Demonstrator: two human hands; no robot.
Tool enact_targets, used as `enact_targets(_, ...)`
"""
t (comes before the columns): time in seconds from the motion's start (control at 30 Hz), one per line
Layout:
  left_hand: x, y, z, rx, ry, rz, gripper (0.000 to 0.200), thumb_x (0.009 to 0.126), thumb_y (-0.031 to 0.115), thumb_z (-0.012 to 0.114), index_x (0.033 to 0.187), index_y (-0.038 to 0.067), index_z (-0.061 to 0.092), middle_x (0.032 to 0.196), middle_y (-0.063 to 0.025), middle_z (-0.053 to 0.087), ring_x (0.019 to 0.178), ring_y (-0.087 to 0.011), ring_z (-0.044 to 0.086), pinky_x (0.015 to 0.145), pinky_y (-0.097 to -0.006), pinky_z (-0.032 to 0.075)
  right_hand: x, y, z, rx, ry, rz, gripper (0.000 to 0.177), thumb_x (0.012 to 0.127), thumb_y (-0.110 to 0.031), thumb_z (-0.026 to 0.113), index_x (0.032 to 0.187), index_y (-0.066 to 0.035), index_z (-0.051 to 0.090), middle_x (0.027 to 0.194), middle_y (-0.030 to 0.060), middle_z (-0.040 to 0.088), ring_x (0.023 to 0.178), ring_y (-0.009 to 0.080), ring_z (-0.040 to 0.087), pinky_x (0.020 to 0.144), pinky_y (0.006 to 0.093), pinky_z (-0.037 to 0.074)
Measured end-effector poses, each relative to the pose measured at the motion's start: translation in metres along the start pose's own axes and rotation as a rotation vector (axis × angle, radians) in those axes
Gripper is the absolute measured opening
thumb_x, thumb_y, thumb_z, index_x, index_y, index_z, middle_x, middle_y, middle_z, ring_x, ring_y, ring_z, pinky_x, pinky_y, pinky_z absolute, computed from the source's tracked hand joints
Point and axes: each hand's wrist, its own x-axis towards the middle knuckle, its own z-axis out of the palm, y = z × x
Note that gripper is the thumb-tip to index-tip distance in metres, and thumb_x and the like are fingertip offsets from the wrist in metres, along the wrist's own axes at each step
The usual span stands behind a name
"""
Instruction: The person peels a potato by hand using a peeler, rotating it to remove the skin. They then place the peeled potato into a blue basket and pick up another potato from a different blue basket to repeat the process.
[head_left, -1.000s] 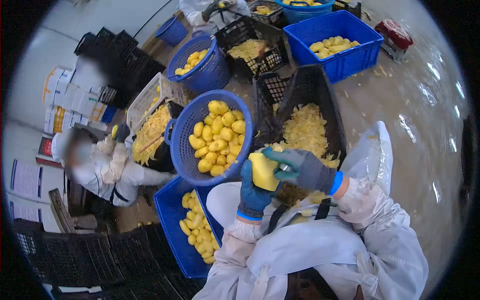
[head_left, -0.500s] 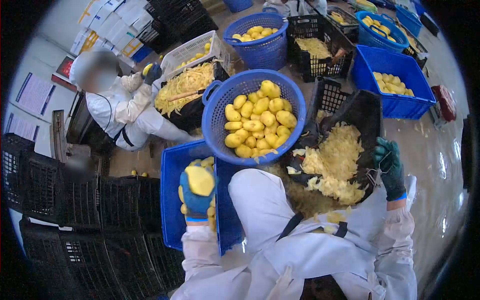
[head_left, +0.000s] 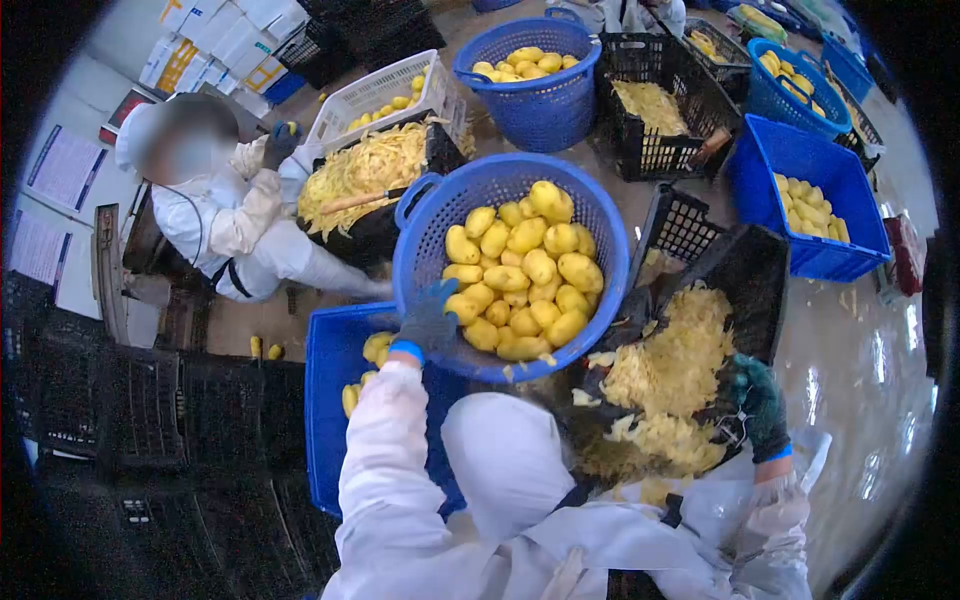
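Left hand [head_left: 430, 322] shifted from over the rectangular blue bin [head_left: 325, 430] to the near-left rim of the round blue basket [head_left: 440, 208]; the potato it held no longer shows in it. Fingers reach in over the rim, tips at the nearest potatoes [head_left: 537, 265]; closed on one or not, cannot tell. Potatoes heaped in the basket; a few more show in the bin, just to the basket's near left. Right hand [head_left: 762, 405] at the basket's near right, beside a heap of peelings [head_left: 675, 350], fingers curled round a metal peeler [head_left: 732, 430]. Judgement on handling: best take a loose one at the basket's edge, wrap fingers fully round, lift straight up so neighbours don't roll. Smooth skins probably slippery. Peeler best kept low, away from left hand.
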Motion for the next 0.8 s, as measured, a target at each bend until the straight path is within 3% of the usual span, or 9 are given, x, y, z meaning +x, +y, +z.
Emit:
enact_targets(0.13, 0.077, -0.034, 0.062, 0.150, -0.548, -0.032, 0.065, 0.083, 0.026, 0.055, 0.143, 0.017, 0.033, 0.147, -0.0218, 0.030, 0.131, -0.0346, 0.038, 0.109, -0.0433, 0.032, 0.007, -0.006, 0.004, 0.076, 0.065, 0.036, 0.023, 0.094, -0.024, 0.055, 0.108, -0.008, 0.062, 0.077, -0.0008, 0.058, 0.061, 0.0075, 0.052, 0.053, 0.0215, 0.046)
enact_targets(0.37, 0.072, 0.018, 0.056, 0.074, -0.377, -0.310, 0.076, 0.075, 0.034, 0.068, 0.136, 0.002, 0.038, 0.130, -0.0248, 0.049, 0.119, -0.0359, 0.050, 0.100, -0.0401, 0.042, 0.005, -0.016, 0.013, -0.039, 0.090, 0.047, 0.029, 0.096, -0.024, 0.050, 0.112, -0.003, 0.060, 0.080, -0.0017, 0.059, 0.065, 0.0062, 0.053, 0.057, 0.0191, 0.044)
enact_targets(0.43, 0.073, 0.035, 0.039, -0.207, -0.238, -0.447, 0.077, 0.072, 0.036, 0.071, 0.133, -0.001, 0.042, 0.120, -0.0224, 0.057, 0.111, -0.0343, 0.056, 0.094, -0.0394, 0.047, 0.006, -0.016, 0.016, 0.056, 0.082, 0.032, 0.031, 0.096, -0.027, 0.051, 0.112, -0.003, 0.060, 0.081, -0.0014, 0.059, 0.066, 0.0065, 0.053, 0.057, 0.0197, 0.045)
enact_targets(0.5, 0.065, 0.069, 0.007, -0.933, -0.161, -0.481, 0.063, 0.081, 0.038, 0.065, 0.130, 0.004, 0.047, 0.110, -0.0160, 0.061, 0.093, -0.0271, 0.062, 0.079, -0.0353, 0.053, 0.008, -0.014, 0.012, 0.242, 0.094, -0.015, 0.033, 0.095, -0.032, 0.052, 0.112, -0.004, 0.059, 0.081, -0.0007, 0.059, 0.068, 0.0075, 0.056, 0.058, 0.0212, 0.048)
enact_targets(0.53, 0.065, 0.078, 0.003, -1.338, -0.174, -0.464, 0.059, 0.084, 0.039, 0.062, 0.130, 0.006, 0.047, 0.108, -0.0149, 0.061, 0.090, -0.0253, 0.062, 0.076, -0.0340, 0.054, 0.007, -0.020, 0.005, 0.385, -0.133, -0.075, 0.038, 0.097, -0.035, 0.050, 0.117, -0.003, 0.056, 0.087, 0.0009, 0.060, 0.077, 0.0112, 0.059, 0.065, 0.0243, 0.050)
enact_targets(0.57, 0.064, 0.088, -0.003, -1.744, -0.184, -0.422, 0.057, 0.086, 0.040, 0.060, 0.131, 0.007, 0.047, 0.106, -0.0138, 0.061, 0.086, -0.0235, 0.063, 0.072, -0.0326, 0.054, 0.004, -0.028, 0.015, 0.404, -0.050, -0.081, 0.039, 0.097, -0.035, 0.050, 0.117, -0.003, 0.055, 0.089, 0.0020, 0.061, 0.079, 0.0131, 0.059, 0.067, 0.0259, 0.051)
enact_targets(0.67, 0.034, 0.155, -0.058, -2.157, -0.381, -0.249, 0.055, 0.092, 0.044, 0.049, 0.133, 0.008, 0.046, 0.114, -0.0135, 0.059, 0.096, -0.0213, 0.059, 0.081, -0.0331, 0.050, -0.008, -0.022, 0.012, 0.184, 0.050, -0.211, 0.041, 0.097, -0.036, 0.048, 0.118, -0.002, 0.055, 0.097, 0.0073, 0.062, 0.089, 0.0219, 0.061, 0.076, 0.0326, 0.054)
enact_targets(0.77, -0.003, 0.219, -0.061, -2.515, -0.458, -0.133, 0.060, 0.090, 0.045, 0.053, 0.136, 0.007, 0.043, 0.120, -0.0149, 0.056, 0.105, -0.0237, 0.055, 0.084, -0.0349, 0.050, -0.006, -0.009, 0.002, 0.345, 0.073, -0.124, 0.041, 0.095, -0.042, 0.050, 0.094, -0.003, 0.064, 0.082, 0.0079, 0.067, 0.074, 0.0197, 0.065, 0.072, 0.0324, 0.056)
enact_targets(0.8, -0.014, 0.246, -0.068, -2.728, -0.510, -0.248, 0.066, 0.089, 0.051, 0.054, 0.138, 0.008, 0.039, 0.122, -0.0169, 0.056, 0.103, -0.0303, 0.060, 0.083, -0.0396, 0.054, -0.013, -0.016, 0.006, 0.405, 0.074, -0.085, 0.042, 0.095, -0.042, 0.050, 0.087, -0.004, 0.066, 0.077, 0.0079, 0.067, 0.070, 0.0195, 0.066, 0.071, 0.0328, 0.056)
